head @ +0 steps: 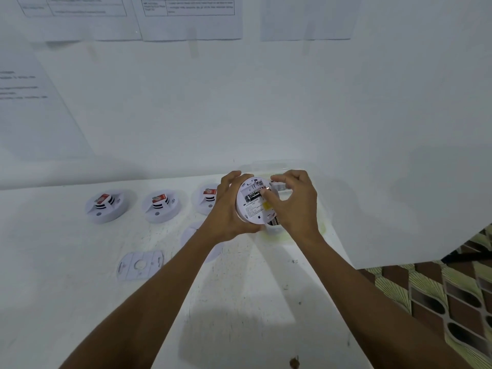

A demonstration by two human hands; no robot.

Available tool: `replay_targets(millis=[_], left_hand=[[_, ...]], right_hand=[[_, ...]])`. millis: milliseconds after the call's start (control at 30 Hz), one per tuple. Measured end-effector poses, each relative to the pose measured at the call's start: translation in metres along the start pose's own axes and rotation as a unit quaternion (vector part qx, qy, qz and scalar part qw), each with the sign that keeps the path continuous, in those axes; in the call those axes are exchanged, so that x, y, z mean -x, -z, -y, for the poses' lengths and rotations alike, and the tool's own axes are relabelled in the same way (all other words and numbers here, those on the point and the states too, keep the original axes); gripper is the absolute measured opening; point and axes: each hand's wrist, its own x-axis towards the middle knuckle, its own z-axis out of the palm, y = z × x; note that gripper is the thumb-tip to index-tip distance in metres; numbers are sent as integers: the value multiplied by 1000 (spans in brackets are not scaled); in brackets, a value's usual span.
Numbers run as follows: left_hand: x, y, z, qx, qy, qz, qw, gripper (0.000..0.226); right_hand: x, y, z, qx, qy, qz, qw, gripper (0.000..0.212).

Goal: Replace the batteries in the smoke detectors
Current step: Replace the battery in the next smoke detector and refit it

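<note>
Smoke detector (253,210), back up, held above the tabletop (80,302); my left hand (229,209) grips its rim. My right hand (295,206), fingers curled, pinches the black battery (253,196) in its compartment; three detectors (159,206) stand leftward.

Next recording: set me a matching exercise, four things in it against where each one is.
Things:
1 held detector
2 battery
3 plate
4 paper sheets

Places:
A taped to the wall
B flat on the table
C gripped by the left hand
D in the detector's bay, at the right hand's fingertips

Pairs: 1-C; 2-D; 3-B; 4-A
</note>
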Motion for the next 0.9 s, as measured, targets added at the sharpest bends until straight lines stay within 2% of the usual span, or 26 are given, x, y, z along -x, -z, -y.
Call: replay_targets(millis=[67, 167, 300, 533, 633, 767, 833, 900], left_hand=[[-1, -1, 2, -3, -3, -1, 1000, 93], [-4, -2, 5, -13, -5, -7, 1000, 90], [-8, -1, 9, -28, -8, -3, 1000, 94], [-4, 10, 14, 14, 11, 15, 1000, 105], [-3, 16, 23, 7, 12, 14, 1000, 104], [-5, 16, 22, 8, 5, 14, 1000, 103], [-6, 14, 20, 10, 1, 11, 1000, 103], [-7, 13, 20, 9, -3, 9, 1000, 102]], right_hand=[[-1, -1, -5, 24, -21, 6, 999, 24], [0, -3, -6, 19, -9, 8, 1000, 17], [-1, 1, -1, -44, 3, 20, 999, 9], [-32, 26, -16, -142, -56, 64, 986, 10], [-49, 39, -38, -12, -54, 157, 986, 10], [-60, 34, -53, 178, -29, 313, 932, 11], [-62, 27, -56, 221, -30, 363, 904, 12], [-62, 23, -60, 223, -45, 371, 900, 11]])
